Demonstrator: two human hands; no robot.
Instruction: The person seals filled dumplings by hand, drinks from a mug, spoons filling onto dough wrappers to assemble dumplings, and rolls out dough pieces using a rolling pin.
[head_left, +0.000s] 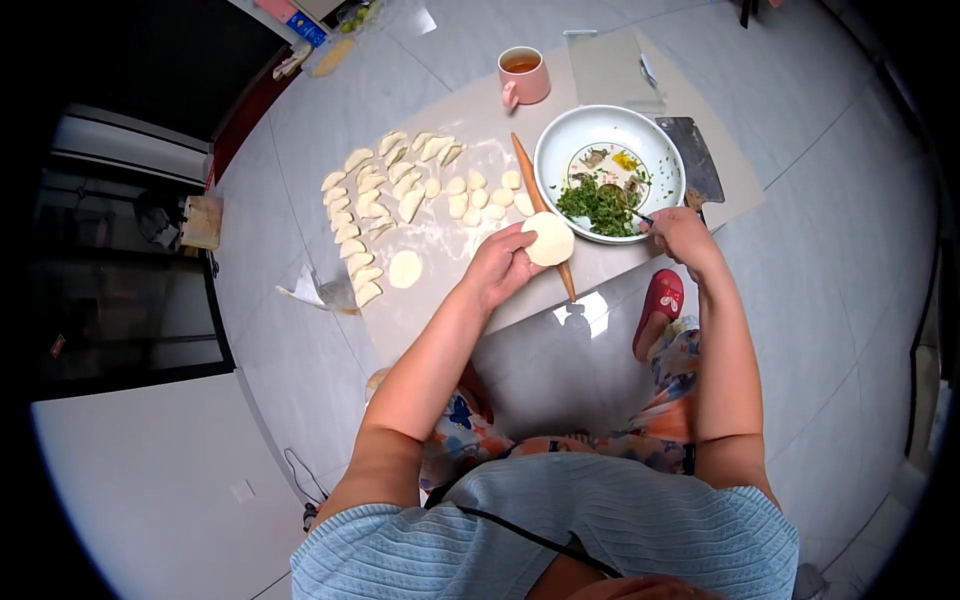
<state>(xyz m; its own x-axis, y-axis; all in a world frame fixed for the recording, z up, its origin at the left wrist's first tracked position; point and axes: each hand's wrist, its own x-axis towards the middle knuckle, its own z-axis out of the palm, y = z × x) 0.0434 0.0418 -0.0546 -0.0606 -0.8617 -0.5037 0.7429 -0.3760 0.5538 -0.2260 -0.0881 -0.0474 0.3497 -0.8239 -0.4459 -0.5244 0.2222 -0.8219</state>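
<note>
My left hand [505,265] pinches a round dumpling wrapper [549,240] by its left edge and holds it up over the rolling pin [527,165]. My right hand [684,238] is closed around the thin handle of a spoon [640,216], whose far end goes into the chopped green filling [597,207]. That filling lies in the near part of a large white bowl [545,150], with yellow and brownish bits farther back. Several small dough pieces [477,198] sit left of the rolling pin. A flat wrapper [405,269] lies alone nearer the left edge.
Folded dumplings [370,204] stand in rows on the left of the floury table [470,300]. A pink mug [535,85] of reddish-brown liquid is at the back, beside a clear rectangular panel [612,70]. A dark-bladed cleaver [695,160] lies right of the bowl.
</note>
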